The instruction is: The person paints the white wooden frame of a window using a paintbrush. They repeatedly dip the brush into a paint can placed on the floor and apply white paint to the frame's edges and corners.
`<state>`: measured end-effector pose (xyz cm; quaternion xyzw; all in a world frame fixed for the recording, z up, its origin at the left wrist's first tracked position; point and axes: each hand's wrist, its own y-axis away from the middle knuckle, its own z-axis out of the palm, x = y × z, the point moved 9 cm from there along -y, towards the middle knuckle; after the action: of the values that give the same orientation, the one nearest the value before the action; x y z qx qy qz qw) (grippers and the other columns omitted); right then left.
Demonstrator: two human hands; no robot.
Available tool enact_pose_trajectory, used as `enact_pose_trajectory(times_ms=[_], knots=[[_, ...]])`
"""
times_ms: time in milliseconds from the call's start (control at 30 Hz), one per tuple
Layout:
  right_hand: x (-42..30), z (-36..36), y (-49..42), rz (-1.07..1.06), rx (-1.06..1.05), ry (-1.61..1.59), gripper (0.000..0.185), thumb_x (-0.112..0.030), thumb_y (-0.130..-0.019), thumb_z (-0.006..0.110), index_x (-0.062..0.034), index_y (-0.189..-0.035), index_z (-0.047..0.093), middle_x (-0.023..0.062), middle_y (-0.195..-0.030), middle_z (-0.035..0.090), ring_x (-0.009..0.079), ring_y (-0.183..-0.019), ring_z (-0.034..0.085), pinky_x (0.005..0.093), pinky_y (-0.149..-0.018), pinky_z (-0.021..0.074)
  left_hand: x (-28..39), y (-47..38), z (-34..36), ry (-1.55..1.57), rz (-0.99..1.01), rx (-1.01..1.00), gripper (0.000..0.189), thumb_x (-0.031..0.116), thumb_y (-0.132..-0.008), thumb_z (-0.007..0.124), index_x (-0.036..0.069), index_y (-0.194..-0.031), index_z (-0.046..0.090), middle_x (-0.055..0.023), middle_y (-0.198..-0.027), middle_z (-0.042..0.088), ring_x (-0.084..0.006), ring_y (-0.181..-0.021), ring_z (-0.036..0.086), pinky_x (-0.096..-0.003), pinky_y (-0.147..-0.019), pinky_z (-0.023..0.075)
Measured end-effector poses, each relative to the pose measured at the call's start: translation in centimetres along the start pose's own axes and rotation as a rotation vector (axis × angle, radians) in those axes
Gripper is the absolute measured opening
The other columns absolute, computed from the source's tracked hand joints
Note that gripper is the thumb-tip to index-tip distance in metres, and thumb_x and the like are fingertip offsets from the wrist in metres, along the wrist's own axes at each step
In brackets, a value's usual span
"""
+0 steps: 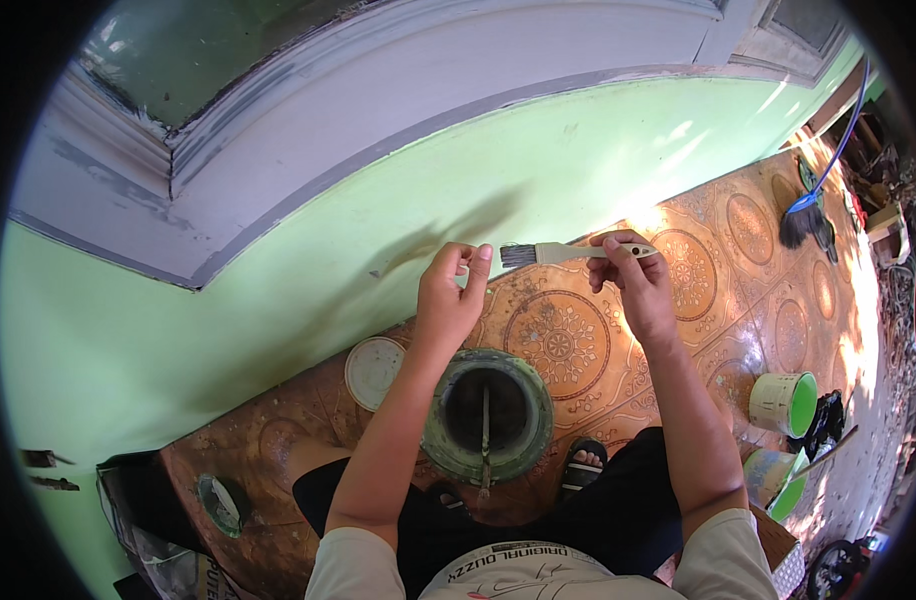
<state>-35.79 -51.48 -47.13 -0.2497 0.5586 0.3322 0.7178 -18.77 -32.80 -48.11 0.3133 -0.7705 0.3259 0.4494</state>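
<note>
My right hand [632, 277] grips the pale handle of a flat paintbrush [570, 253], held level with its dark bristles pointing left. My left hand [455, 281] is raised just left of the bristle tips, thumb and forefinger close together; whether a stray bristle is between them cannot be told. Below my hands stands a round, paint-stained pot [536, 439] with a dark inside. A thin stick or brush [485, 435] lies across its opening. A round white lid [375, 373] is on the tiles beside the wall, partly behind my left forearm.
Ahead are a green wall [338, 292] and a grey-painted window frame [300, 142]. To the right, two buckets [769, 401] with green insides lie or stand near a black bag [828, 420]. A blue broom [803, 204] leans farther off. An oval dish-like thing [219, 506] is at the left.
</note>
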Motion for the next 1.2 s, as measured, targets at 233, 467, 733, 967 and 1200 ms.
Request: enact_pose_trajectory(times_ms=[233, 467, 733, 967, 1200], knots=[[0.0, 0.2, 0.0, 0.008, 0.006, -0.025, 0.022, -0.020, -0.100, 0.060, 0.0007, -0.104, 0.068, 0.0070, -0.078, 0.068, 0.0127, -0.067, 0.063, 0.0281, -0.062, 0.0524, 1.1, -0.1, 0.5, -0.040, 0.187, 0.060, 0.028, 0.027, -0.098, 0.065, 0.001, -0.089, 0.059, -0.0098, -0.083, 0.061, -0.0224, -0.073, 0.056, -0.0342, -0.071, 0.0486], [0.7, -0.3, -0.2, 0.094, 0.013, 0.128, 0.022, -0.019, -0.100, 0.061, 0.0011, -0.103, 0.068, 0.0063, -0.078, 0.067, 0.0115, -0.065, 0.062, 0.0264, -0.060, 0.0519, -2.3, 3.4, -2.7, -0.130, 0.044, 0.024, 0.020, 0.020, -0.097, 0.065, 0.001, -0.093, 0.060, -0.0125, -0.085, 0.063, -0.0246, -0.068, 0.058, -0.0358, -0.066, 0.0498], [3.6, 1.7, 1.5, 0.207, -0.141, 0.525, 0.022, -0.020, -0.099, 0.063, 0.0017, -0.101, 0.066, 0.0061, -0.076, 0.067, 0.0093, -0.066, 0.062, 0.0258, -0.060, 0.0504, -9.2, 11.1, -8.8, -0.434, -0.363, -0.105, 0.027, 0.025, -0.096, 0.066, 0.000, -0.088, 0.064, -0.0152, -0.067, 0.061, -0.0309, -0.058, 0.057, -0.0396, -0.057, 0.0441], [5.2, 6.1, 3.7, 0.258, -0.409, 0.753, 0.024, -0.022, -0.096, 0.066, 0.0014, -0.103, 0.068, 0.0098, -0.074, 0.068, 0.0128, -0.067, 0.065, 0.0301, -0.063, 0.0518, -16.0, 14.7, -9.6, -0.473, -0.542, -0.016, 0.056, 0.045, -0.105, 0.045, -0.004, -0.080, 0.058, -0.0200, -0.068, 0.056, -0.0374, -0.065, 0.056, -0.0451, -0.065, 0.0440], [9.3, 10.2, 8.0, 0.207, -0.663, 0.923, 0.026, -0.023, -0.096, 0.064, 0.0016, -0.104, 0.070, 0.0149, -0.082, 0.072, 0.0224, -0.071, 0.070, 0.0354, -0.066, 0.0548, -18.7, 16.4, -7.3, -0.257, -0.655, -0.031, 0.065, 0.053, -0.105, 0.038, -0.003, -0.077, 0.057, -0.0221, -0.069, 0.056, -0.0392, -0.066, 0.054, -0.0458, -0.068, 0.0443]])
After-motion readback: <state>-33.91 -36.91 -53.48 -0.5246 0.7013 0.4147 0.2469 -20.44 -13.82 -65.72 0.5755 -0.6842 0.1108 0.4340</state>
